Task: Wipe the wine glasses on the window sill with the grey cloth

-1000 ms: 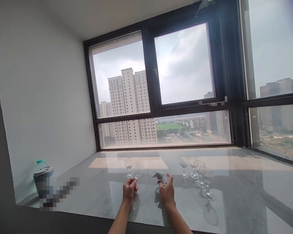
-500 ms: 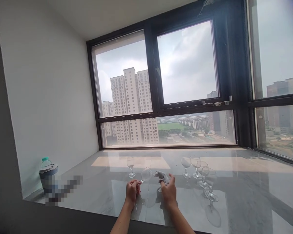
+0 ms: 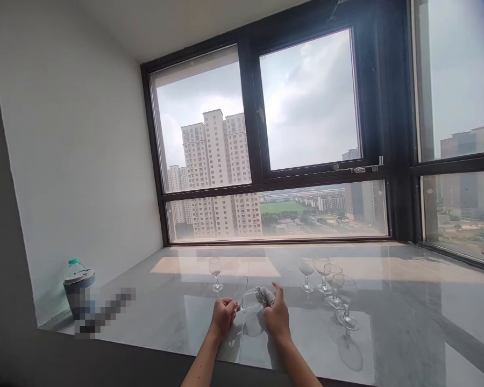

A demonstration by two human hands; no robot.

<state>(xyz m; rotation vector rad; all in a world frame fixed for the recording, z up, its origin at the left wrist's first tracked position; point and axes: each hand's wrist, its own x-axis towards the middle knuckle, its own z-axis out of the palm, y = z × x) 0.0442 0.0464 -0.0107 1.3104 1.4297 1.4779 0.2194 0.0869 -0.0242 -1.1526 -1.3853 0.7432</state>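
My left hand (image 3: 223, 316) pinches the stem end of a clear wine glass (image 3: 250, 302), which lies tilted on its side in the air with its bowl toward the right. My right hand (image 3: 277, 313) is closed on a grey cloth (image 3: 266, 295) and presses it at the mouth of the bowl. Whether some cloth is inside the glass I cannot tell. Beyond my left hand a single wine glass (image 3: 215, 269) stands upright. To the right of my right hand several wine glasses (image 3: 306, 269) stand upright in a slanting row.
The glossy grey sill (image 3: 165, 317) runs below a dark-framed window (image 3: 256, 161). At its left end, by the white wall (image 3: 84, 150), stand a dark lidded cup (image 3: 78, 290) and a green-capped bottle (image 3: 74, 262). A blurred patch lies beside them.
The held glass has tipped from slanting upward to nearly level. My right hand has brought the cloth from beside the glass onto its bowl's mouth.
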